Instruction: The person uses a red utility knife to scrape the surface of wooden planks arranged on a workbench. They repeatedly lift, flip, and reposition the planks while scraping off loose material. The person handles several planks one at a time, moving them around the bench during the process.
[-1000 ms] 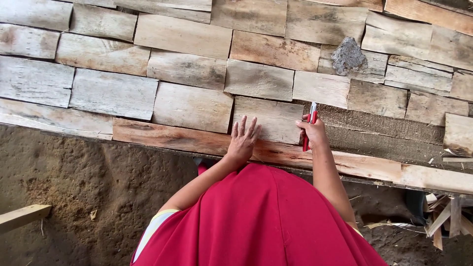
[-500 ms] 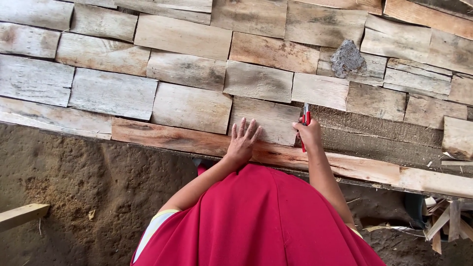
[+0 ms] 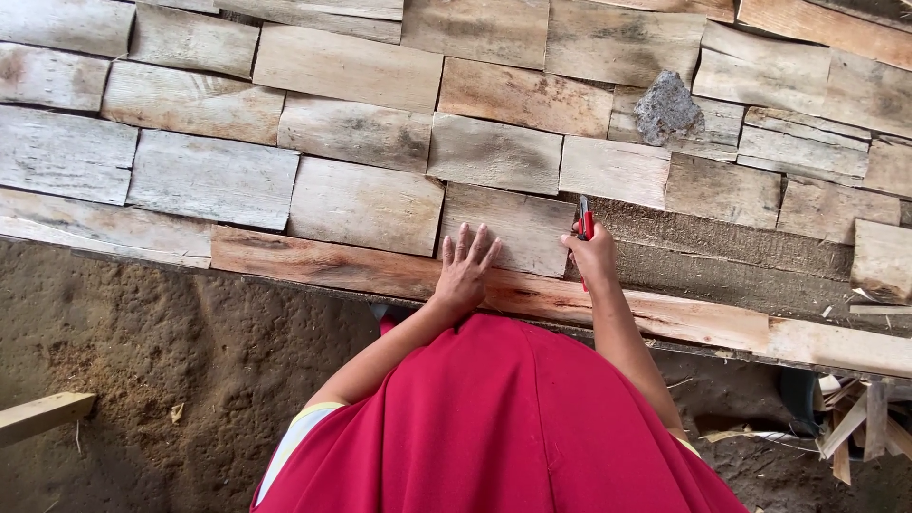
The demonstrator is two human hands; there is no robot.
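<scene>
Left hand [image 3: 463, 268] spread flat, fingers open, pressing the short wooden slat [image 3: 508, 228] just above the long reddish board [image 3: 380, 271]. Right hand [image 3: 594, 255] closed around a red-handled tool [image 3: 584, 224] at that slat's right edge. Probably light, stiff and rough-sawn: best pinned flat mid-face, or gripped by its long edges.

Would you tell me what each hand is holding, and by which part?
Right hand grips a red tool around its middle. Left hand holds nothing; it lies flat on a board.

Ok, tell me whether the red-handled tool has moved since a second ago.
Yes. The red-handled tool shifted slightly left and up, closer to the grey stone.
</scene>
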